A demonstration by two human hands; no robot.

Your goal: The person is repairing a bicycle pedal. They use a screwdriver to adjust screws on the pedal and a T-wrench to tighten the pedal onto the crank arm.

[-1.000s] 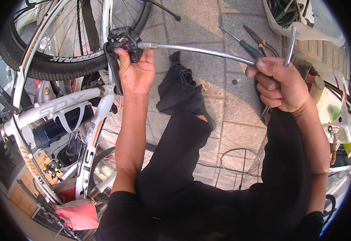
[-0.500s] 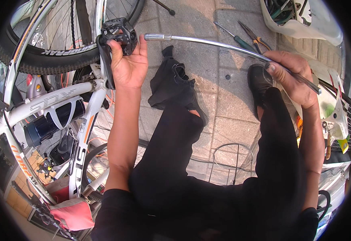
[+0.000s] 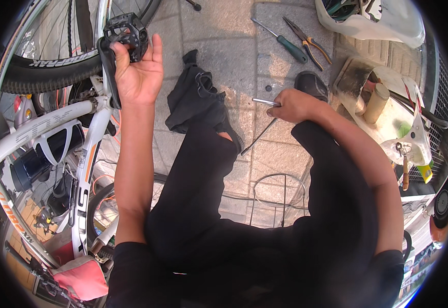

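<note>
At the upper left, my left hand (image 3: 139,74) has its thumb and some fingers on a black bicycle pedal (image 3: 127,32), with the other fingers stretched up beside it. The pedal sits by the black crank arm (image 3: 109,72) of a white bicycle frame (image 3: 49,120). In front of my right knee, my right hand (image 3: 295,106) is closed around a metal socket wrench (image 3: 260,134). A short chrome end pokes out left of the fist, and a thin shaft slants down-left from it. The fist hides the part between.
A green-handled screwdriver (image 3: 291,49) and orange-handled pliers (image 3: 311,49) lie on the paving. A crumpled black cloth (image 3: 190,100) rests near my left foot. Cut-open white containers (image 3: 398,25) with tools stand at the right. A wire stand (image 3: 279,177) sits between my legs.
My right hand has moved left and inward, turning the wrench, whose socket end has left the pedal's side. My left hand stays at the pedal. The whole view has shifted slightly.
</note>
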